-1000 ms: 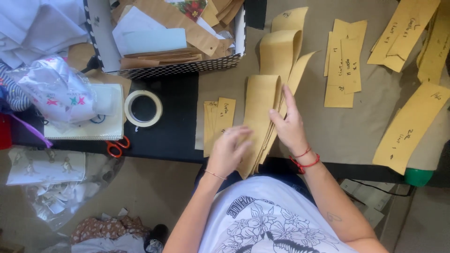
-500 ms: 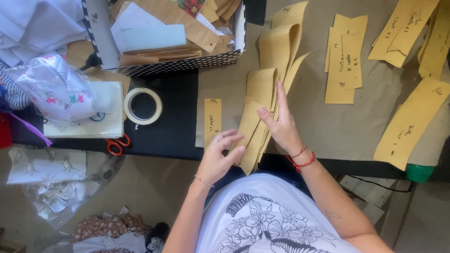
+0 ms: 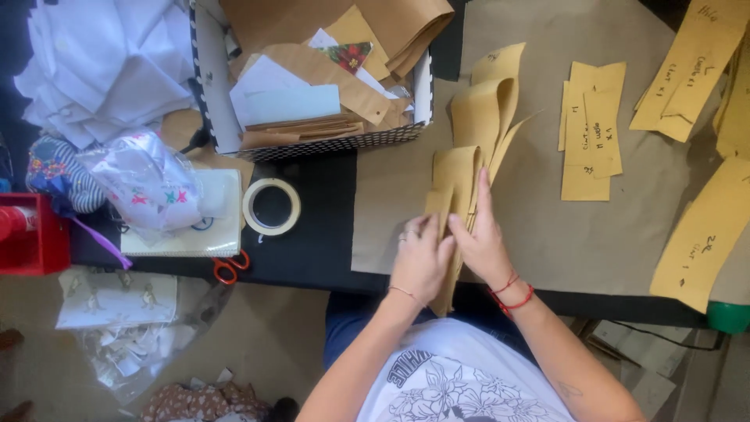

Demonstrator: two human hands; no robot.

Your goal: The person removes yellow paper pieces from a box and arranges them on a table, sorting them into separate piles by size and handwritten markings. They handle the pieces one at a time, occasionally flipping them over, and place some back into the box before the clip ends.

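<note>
Paper strips (image 3: pixel 469 148), tan, bunched in a long stack near the front edge of the worktop (image 3: pixel 328 234), upper ends curling and fanning toward the box (image 3: pixel 211 101). Left hand (image 3: pixel 422 258) lies flat on the lower end of the stack, fingers spread, pressing rather than gripping. Right hand (image 3: pixel 480 238) sits just beside it, touching it, fingers extended along the strips with the index finger pointing up the stack; palm down, not clenched. Red cord bracelet (image 3: pixel 512 293) on the right wrist. Stack rests on a sheet of brown paper (image 3: pixel 547 242) covering the right part of the worktop.

Right of the hands, well apart: a small pile of tan cards (image 3: pixel 590 133) with handwriting, more tan pieces (image 3: pixel 687 70) at the far right edge.

Left of the hands: tape roll (image 3: pixel 271 207) on the dark surface, red-handled scissors (image 3: pixel 229 268) at the front edge, a white pad (image 3: pixel 187 227) under a patterned cloth bundle (image 3: pixel 148 184). Box holds brown and white paper scraps. White fabric heap (image 3: pixel 101 62) top left, red bin (image 3: pixel 31 234) far left
</note>
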